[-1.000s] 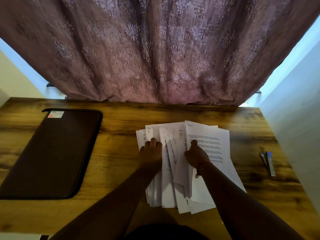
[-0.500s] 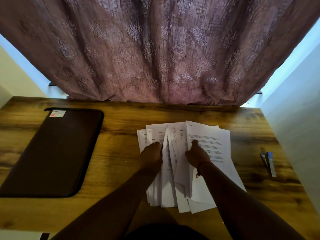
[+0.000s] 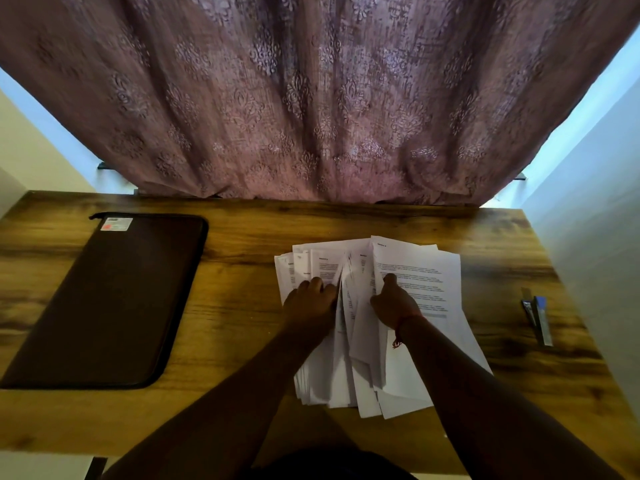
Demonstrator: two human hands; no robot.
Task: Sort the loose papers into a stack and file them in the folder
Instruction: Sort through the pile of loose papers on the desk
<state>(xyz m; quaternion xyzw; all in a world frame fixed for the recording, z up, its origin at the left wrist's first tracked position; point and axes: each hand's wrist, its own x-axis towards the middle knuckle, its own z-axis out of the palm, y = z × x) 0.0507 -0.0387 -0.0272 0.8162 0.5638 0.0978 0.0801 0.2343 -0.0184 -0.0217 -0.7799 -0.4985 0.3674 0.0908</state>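
1. Loose papers (image 3: 415,289): white printed sheets, fanned and overlapping, lying on the wooden bench (image 3: 242,341) right of centre, directly before the person. Judged light, thin and limp; sheets likely slide on one another and crease easily. Best taken by both long edges, squared by tapping on the bench, then lifted as one block.
2. Left hand (image 3: 308,303): rests on the left part of the spread, fingers bent over the sheets; whether this grip pinches any sheet or only presses cannot be told.
3. Right hand (image 3: 394,303): grip curled round the edge of a raised sheet near the middle of the pile, thumb on top.
4. Folder (image 3: 114,299): dark, zip-edged, lying closed and flat on the bench, well apart to the left of the papers. Judged stiffer and heavier than the sheets; must be unzipped before filing.
5. Folder label (image 3: 116,224): small white sticker with a red patch at the far corner; text too small to read.
6. Writing on papers: bold headings and paragraph blocks, illegible.
7. Stapler (image 3: 536,317): near the bench's right edge.
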